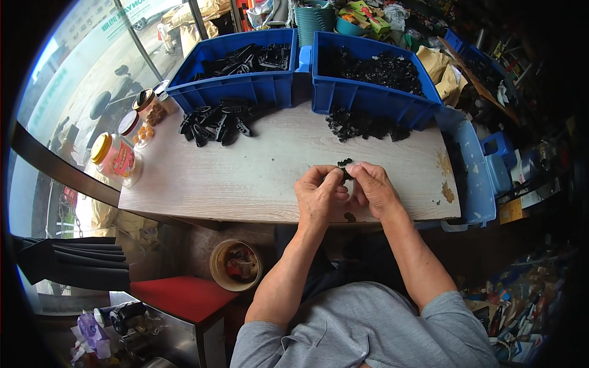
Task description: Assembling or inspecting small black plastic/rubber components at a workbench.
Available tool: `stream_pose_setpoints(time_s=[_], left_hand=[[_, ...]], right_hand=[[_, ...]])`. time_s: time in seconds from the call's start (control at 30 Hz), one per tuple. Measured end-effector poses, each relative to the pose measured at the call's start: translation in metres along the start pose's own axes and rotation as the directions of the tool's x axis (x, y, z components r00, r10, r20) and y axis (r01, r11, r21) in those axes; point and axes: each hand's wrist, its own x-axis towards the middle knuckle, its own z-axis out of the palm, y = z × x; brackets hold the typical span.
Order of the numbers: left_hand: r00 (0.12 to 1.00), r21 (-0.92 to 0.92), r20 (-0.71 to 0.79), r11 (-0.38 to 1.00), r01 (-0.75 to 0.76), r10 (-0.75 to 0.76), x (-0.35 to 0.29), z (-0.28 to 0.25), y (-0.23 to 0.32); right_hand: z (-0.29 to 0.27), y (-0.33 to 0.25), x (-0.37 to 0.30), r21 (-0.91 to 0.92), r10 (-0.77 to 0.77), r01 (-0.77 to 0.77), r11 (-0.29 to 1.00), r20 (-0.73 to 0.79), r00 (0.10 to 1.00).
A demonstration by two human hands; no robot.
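My left hand [319,195] and my right hand [374,187] meet over the near edge of a pale wooden table [257,172]. Together they pinch a small black plastic part [345,165] between the fingertips. A heap of longer black plastic pieces [218,119] lies at the table's far left. A pile of small black parts [365,126] lies at the far right, just in front of the bins.
Two blue bins stand at the back: the left bin [236,80] holds long black pieces, the right bin [368,92] small ones. Three jars [116,156] line the left edge. A blue tray [475,172] hangs off the right side. A round tub [236,265] sits below.
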Motion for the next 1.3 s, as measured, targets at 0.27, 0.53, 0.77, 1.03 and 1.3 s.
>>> stream_pose_setpoints(time_s=[0.27,0.53,0.77,1.03,1.3], left_hand=[[0.992,0.030,0.121,0.999,0.028,-0.032,-0.002,-0.003,0.003],[0.813,0.703,0.258,0.476,-0.528,0.522,0.017,0.002,0.000],[0.689,0.799,0.585,-0.158,-0.580,0.427,0.058,0.001,-0.018],[0.732,0.757,0.490,0.186,-0.627,0.473,0.046,-0.005,-0.015],[0.964,0.322,0.265,0.941,-0.103,0.015,0.027,-0.003,-0.006]], right_hand=[[0.009,0.011,-0.007,-0.027,-0.125,0.123,0.992,-0.061,0.990],[-0.021,-0.005,-0.010,0.221,-0.010,0.088,0.971,-0.333,0.943],[-0.124,-0.038,0.000,0.223,0.029,0.213,0.951,-0.754,0.656],[-0.091,-0.014,-0.003,0.152,0.047,0.021,0.988,-0.431,0.901],[-0.028,-0.004,0.000,-0.029,-0.044,0.045,0.999,0.032,0.999]])
